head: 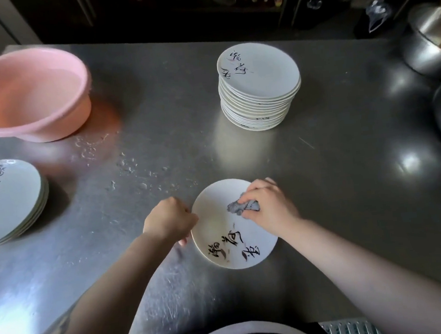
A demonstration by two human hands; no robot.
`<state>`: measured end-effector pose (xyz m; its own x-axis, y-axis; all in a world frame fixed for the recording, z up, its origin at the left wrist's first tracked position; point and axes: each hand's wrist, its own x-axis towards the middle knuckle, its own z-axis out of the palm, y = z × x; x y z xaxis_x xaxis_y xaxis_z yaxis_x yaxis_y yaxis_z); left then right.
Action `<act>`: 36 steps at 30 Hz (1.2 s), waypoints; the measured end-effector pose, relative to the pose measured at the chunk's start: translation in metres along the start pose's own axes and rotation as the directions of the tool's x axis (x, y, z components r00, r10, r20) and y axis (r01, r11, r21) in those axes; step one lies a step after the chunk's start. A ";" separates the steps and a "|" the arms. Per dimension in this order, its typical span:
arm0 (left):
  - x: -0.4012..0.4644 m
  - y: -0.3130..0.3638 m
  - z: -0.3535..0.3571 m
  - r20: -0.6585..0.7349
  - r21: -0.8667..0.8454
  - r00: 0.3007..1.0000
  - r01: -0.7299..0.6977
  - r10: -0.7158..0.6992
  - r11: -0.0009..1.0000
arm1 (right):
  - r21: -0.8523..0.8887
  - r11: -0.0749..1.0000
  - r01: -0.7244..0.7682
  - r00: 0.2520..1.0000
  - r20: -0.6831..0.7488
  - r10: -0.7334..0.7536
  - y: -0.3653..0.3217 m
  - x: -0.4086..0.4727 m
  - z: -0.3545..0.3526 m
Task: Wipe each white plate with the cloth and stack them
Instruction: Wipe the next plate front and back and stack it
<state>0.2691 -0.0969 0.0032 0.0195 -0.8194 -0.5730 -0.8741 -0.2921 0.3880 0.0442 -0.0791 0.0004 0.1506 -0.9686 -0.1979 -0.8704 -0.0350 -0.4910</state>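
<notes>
White plate (234,224) flat on the steel surface (320,186), near edge, centre. Under the right hand (267,205): grey cloth (243,207) bunched in a closed grip, pressed on the far-right part. Left hand (169,220) pinching the left rim. Tall stack (259,86) straight ahead, nearer the right hand; short stack (10,199) far left.

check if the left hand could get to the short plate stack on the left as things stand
Probably yes: the left hand only steadies the plate rim, and bare steel table lies between it and the short stack.
</notes>
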 end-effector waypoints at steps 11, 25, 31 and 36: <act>0.013 0.017 -0.002 -0.161 -0.121 0.987 -0.027 0.007 0.992 | 0.021 0.999 -0.044 0.996 -0.077 0.045 -0.006 0.001 0.012; 0.010 0.018 0.003 -0.232 -0.122 0.971 -0.095 0.064 0.988 | 0.009 1.000 0.029 0.991 -0.132 -0.028 -0.030 0.018 0.027; 0.012 0.012 0.005 -0.225 -0.159 0.973 -0.091 0.054 0.983 | 0.005 0.984 0.178 0.979 0.103 -0.178 -0.009 -0.025 0.020; 0.011 0.002 -0.002 -0.137 -0.040 0.987 -0.085 0.079 0.996 | 0.054 0.994 0.098 0.993 0.067 -0.101 0.002 -0.010 -0.006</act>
<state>0.2683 -0.1076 -0.0004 0.0169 -0.8996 -0.4364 -0.8523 -0.2411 0.4641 0.0381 -0.0714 0.0062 0.2689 -0.9414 -0.2036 -0.8250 -0.1160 -0.5532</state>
